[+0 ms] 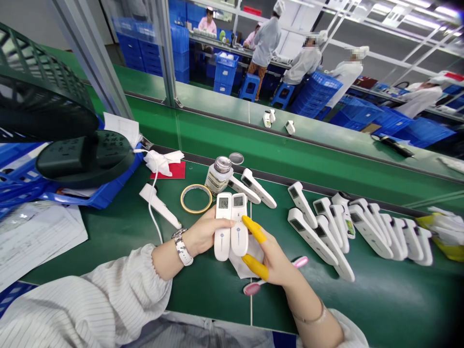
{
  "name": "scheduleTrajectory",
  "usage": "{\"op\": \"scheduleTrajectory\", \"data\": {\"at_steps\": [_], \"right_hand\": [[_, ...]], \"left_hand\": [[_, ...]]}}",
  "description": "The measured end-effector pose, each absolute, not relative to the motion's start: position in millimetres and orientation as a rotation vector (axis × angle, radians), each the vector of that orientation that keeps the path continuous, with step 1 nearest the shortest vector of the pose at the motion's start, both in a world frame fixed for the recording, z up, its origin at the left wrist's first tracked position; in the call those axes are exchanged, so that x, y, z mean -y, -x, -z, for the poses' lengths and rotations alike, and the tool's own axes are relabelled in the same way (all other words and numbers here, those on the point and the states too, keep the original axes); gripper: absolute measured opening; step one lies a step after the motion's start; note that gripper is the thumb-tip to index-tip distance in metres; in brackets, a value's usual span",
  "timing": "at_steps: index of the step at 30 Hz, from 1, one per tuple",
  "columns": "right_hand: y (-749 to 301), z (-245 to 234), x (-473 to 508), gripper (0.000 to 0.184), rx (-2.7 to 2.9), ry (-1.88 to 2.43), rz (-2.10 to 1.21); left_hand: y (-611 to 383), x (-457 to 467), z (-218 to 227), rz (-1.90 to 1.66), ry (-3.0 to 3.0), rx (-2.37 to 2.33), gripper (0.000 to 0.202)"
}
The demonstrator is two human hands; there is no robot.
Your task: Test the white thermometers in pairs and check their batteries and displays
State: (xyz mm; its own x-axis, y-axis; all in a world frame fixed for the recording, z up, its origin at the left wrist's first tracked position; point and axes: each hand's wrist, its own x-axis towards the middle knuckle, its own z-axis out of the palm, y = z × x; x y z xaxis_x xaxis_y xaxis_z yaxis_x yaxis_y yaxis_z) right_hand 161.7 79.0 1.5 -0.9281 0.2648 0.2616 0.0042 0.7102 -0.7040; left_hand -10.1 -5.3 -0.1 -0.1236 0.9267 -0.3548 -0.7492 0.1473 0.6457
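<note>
Two white infrared thermometers are side by side, displays facing up: a left thermometer [222, 246] and a right thermometer [239, 241]. Characters show on the left display; the right one looks fainter. My left hand [205, 233] is closed around the left thermometer, its thumb lying across onto the right one. Yellow finger covers are on the thumb and index finger of my right hand [270, 256], which grips the right thermometer at its right edge and lower end. Beneath this hand lie a pale cloth [241, 268] and a pink-and-white brush [253, 288], partly hidden.
Several more thermometers [313, 237] lie to the right. Ahead stand a metal-topped bottle [219, 176] and a tape roll [196, 198]. A corded thermometer [159, 205], papers [39, 246] and a dark fan [47, 96] are at left. Beyond the green conveyor [217, 130], people work.
</note>
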Motion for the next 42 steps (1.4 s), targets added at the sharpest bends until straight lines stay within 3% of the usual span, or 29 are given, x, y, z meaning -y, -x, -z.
{"op": "scheduleTrajectory", "data": {"at_steps": [14,25,37,42], "right_hand": [[-161.8,-3.1,-78.6,0.066,2.582,0.195,-1.061],[-160.6,-4.5,-76.0,0.045,2.574,0.134,-1.000],[-160.9,-3.9,-76.3,0.039,2.624,0.146,-0.987],[-161.5,-3.7,-75.2,0.050,2.530,0.192,-1.055]], "left_hand": [[9.9,5.4,1.3,-1.488,-0.250,-0.864,0.041],[8.8,4.2,2.3,-1.500,-0.260,-0.866,0.064],[8.6,4.6,3.8,-1.509,-0.248,-0.871,0.044],[8.0,5.4,1.9,-1.469,-0.209,-0.797,0.034]]}}
